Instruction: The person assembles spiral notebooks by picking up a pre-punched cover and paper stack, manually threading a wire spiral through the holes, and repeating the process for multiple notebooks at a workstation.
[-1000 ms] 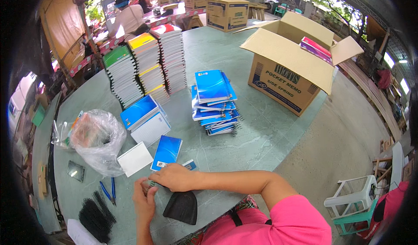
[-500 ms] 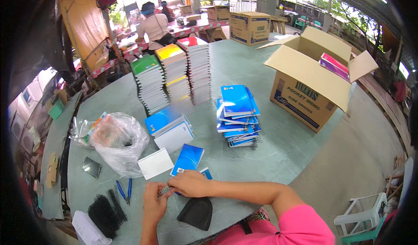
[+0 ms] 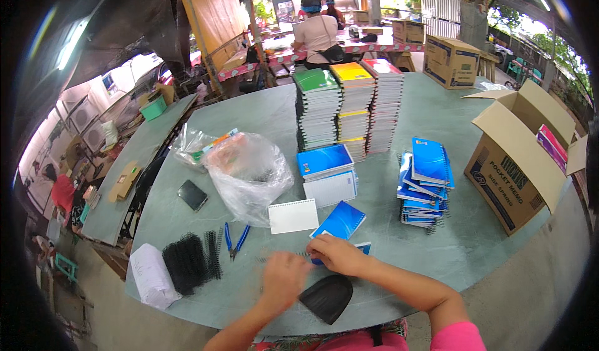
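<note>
A blue-covered notebook [image 3: 364,248] lies mostly hidden beneath my right hand [image 3: 337,255], whose fingers are pinched at its near left edge. A thin spiral binding coil [image 3: 302,254] seems to stick out leftward from those fingers; it is faint and blurred. My left hand [image 3: 285,281] is beside it, smeared by motion, its fingers unclear. Just beyond lie another blue notebook [image 3: 340,220] and a white coil-edged pad [image 3: 292,217]. A dark, rounded flat pad [image 3: 327,298] sits below my right hand.
Left are blue-handled pliers [image 3: 236,241], black coils [image 3: 187,263], a white bundle [image 3: 153,276], a phone [image 3: 192,195] and a plastic bag [image 3: 249,176]. Notebook stacks [image 3: 319,111] rise behind, more blue notebooks [image 3: 425,182] and an open carton [image 3: 508,182] stand right. A person [image 3: 317,34] sits farther off.
My left hand has drawn away from the coil at my right fingers and is now blurred. My right hand stays at the notebook. The whole view has swung left.
</note>
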{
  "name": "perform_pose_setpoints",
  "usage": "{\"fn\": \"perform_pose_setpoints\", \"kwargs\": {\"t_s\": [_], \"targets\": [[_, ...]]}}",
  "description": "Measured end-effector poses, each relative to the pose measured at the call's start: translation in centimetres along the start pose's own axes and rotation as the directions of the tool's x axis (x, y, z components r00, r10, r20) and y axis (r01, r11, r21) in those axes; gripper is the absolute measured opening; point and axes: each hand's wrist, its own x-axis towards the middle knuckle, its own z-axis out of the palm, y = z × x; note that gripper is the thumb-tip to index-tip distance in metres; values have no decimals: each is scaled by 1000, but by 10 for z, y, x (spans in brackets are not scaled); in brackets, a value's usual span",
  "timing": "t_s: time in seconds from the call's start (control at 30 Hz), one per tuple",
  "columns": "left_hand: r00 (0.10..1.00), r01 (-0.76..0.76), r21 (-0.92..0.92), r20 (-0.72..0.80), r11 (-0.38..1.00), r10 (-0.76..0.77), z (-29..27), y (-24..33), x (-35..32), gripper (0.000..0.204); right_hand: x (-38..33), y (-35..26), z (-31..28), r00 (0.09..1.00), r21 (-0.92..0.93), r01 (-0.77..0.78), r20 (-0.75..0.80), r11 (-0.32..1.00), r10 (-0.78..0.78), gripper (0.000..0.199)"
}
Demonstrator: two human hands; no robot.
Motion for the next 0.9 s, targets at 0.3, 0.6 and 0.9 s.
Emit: {"fn": "perform_pose_setpoints", "kwargs": {"t_s": [0.3, 0.6, 0.9], "targets": [[968, 11, -247, -239, 969, -72, -14, 10, 10, 48, -50, 20, -40, 903, 208, -399, -82, 893, 422, 19], [894, 49, -61, -443, 997, -71, -31, 13, 39, 33, -72, 43, -1, 861, 600, -162, -303, 783, 410, 20], [919, 13, -175, -386, 984, -81, -16, 17, 34, 34, -76, 39, 1, 890, 670, -110, -262, 734, 372, 21]]}}
